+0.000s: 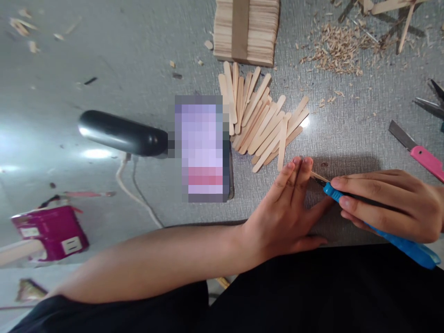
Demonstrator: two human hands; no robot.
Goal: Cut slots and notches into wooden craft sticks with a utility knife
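My right hand is closed around a blue utility knife, its dark blade pointing left towards my left fingertips. A thin wooden craft stick shows between the two hands, just above the blade. My left hand lies palm down near the table's front edge, fingers spread, with the fingertips holding down the left part of the stick and hiding it. One left finger reaches under the knife. Just beyond my left hand lies a loose pile of craft sticks.
Behind the pile is a banded bundle of craft sticks. A blurred-out phone and black device with a white cable stand left, near a magenta box. Rightwards lie a pink cutter, scissors and wood shavings.
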